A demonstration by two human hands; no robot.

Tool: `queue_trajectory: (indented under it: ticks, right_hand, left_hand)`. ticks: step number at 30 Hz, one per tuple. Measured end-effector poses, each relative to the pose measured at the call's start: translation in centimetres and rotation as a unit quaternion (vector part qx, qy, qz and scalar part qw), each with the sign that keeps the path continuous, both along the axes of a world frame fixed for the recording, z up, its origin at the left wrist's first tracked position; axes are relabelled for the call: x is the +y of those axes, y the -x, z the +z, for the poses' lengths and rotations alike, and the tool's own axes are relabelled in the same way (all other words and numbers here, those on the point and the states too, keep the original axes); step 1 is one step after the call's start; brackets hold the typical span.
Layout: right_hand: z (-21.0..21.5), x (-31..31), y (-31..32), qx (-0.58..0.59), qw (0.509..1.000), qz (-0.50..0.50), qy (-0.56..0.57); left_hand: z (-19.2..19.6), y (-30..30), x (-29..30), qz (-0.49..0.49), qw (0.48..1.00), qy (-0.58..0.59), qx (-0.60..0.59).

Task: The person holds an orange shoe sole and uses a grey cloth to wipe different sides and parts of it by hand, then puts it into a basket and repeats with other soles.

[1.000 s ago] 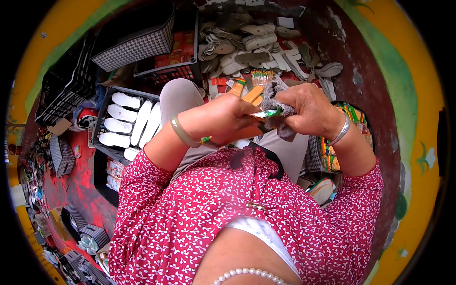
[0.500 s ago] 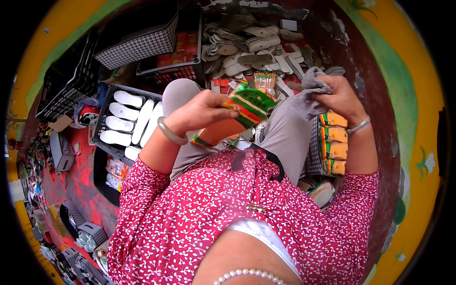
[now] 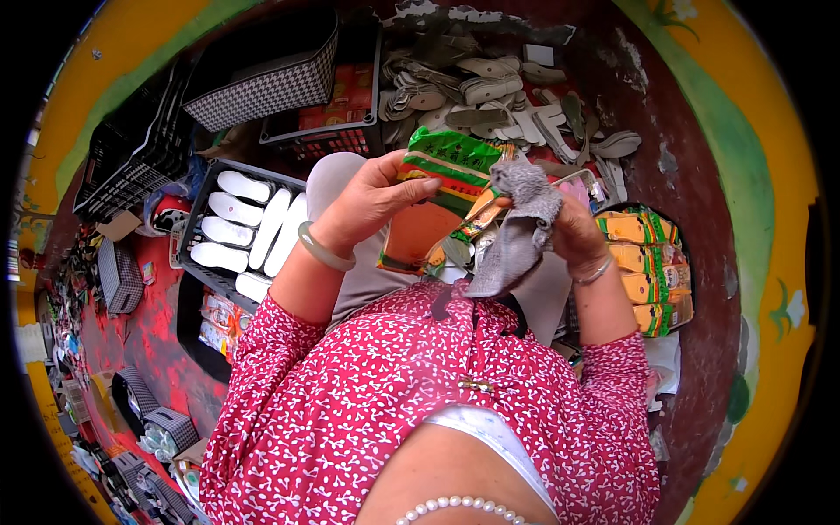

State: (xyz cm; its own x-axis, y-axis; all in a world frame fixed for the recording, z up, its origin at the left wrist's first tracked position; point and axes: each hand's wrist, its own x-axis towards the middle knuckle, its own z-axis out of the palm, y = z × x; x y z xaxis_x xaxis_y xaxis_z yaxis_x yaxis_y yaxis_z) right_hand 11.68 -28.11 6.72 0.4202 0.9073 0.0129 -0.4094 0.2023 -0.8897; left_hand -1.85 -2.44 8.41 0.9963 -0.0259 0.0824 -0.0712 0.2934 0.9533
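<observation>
The left hand (image 3: 372,199), with a pale green bangle on its wrist, is clamped on the top edge of a flat green, orange and red plastic packet (image 3: 440,197), thumb across the front, holding it up in front of the chest over the lap. The right hand (image 3: 573,234), a thin bracelet at its wrist, is closed around a crumpled grey cloth (image 3: 516,232), and that cloth is pressed against the packet's right edge, its tail hanging down toward the red patterned blouse. Off to the left on the floor sits a black plastic crate (image 3: 206,273) with white shoe insoles (image 3: 234,219) laid in rows. To the right, a stack of similar orange and green packets (image 3: 647,262). Up top, a loose heap of grey-brown insoles (image 3: 507,87) beside a checked fabric basket (image 3: 262,87).
</observation>
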Motion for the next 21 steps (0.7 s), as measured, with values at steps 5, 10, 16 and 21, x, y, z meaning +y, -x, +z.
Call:
queue_trajectory:
  ticks: [5,10,16,21]
  right_hand:
    - [-1.0,2.2,2.6,0.051,0.993,0.058,-0.084]
    - [0.1,3.1,3.6,0.073,0.997,0.018,-0.031]
    - [-0.9,3.8,4.5,0.090,0.979,-0.175,-0.044]
    - [-0.8,3.4,5.5,0.070,0.961,-0.264,-0.050]
  left_hand:
    - [0.6,0.2,-1.7,-0.011,0.990,-0.111,-0.084]
    - [0.3,0.3,-3.3,-0.001,0.966,-0.244,-0.082]
    - [-1.9,-0.5,-4.0,0.023,0.955,-0.292,-0.040]
    - [-1.3,-0.6,-4.2,-0.008,0.952,-0.303,-0.041]
